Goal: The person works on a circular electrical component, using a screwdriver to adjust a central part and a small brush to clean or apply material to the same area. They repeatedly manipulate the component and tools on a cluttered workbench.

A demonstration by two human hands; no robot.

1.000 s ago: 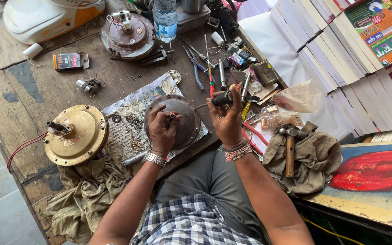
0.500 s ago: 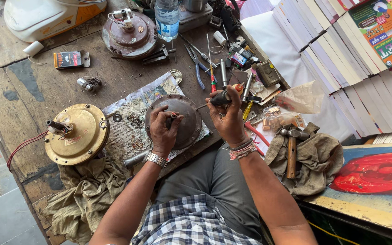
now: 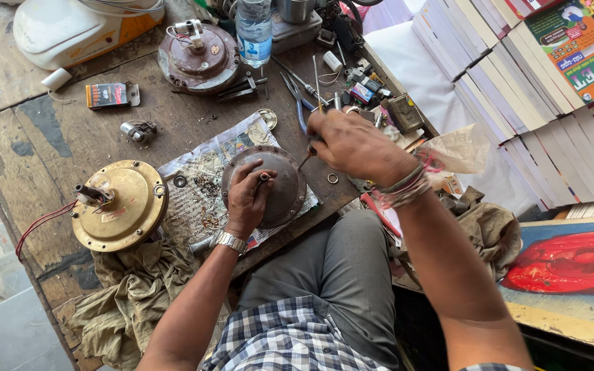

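Observation:
A round dark metal motor cover (image 3: 280, 189) lies on a sheet of newspaper (image 3: 201, 185) on the wooden bench. My left hand (image 3: 247, 199) rests on the cover's left half, fingers curled near its centre shaft. My right hand (image 3: 355, 145) hovers just right of the cover and grips a thin screwdriver (image 3: 305, 159) whose tip points down at the cover's right edge. A small metal ring (image 3: 333, 178) lies on the bench beside the cover.
A brass-coloured motor housing (image 3: 119, 206) with a red wire sits at the left. Another rusty housing (image 3: 199, 58), a water bottle (image 3: 254, 31), pliers (image 3: 295, 93) and small tools crowd the back. Stacked books (image 3: 517, 89) stand right. Rags (image 3: 132, 295) hang off the bench's near edge.
My right hand has come down and left from the tool pile to the cover's edge, holding the screwdriver. The left hand has stayed on the cover.

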